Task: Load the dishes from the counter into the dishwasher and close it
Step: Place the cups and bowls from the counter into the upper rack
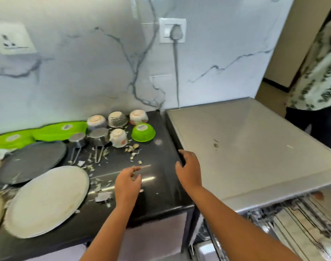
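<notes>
From the head camera, the black counter point(157, 187) carries the dishes. The left hand point(127, 183) hovers over the counter's front middle, fingers loosely curled with the forefinger out; whether it pinches one of the scraps point(104, 195) scattered there, I cannot tell. The right hand point(189, 171) rests on the counter's right edge, fingers relaxed, holding nothing. A white plate point(46, 201) lies at the counter's front left, with a dark plate point(31, 162) behind it. An upturned green bowl point(143, 132) sits toward the counter's back right. The dishwasher point(255, 147) stands right of the counter, its rack point(292, 228) pulled out.
</notes>
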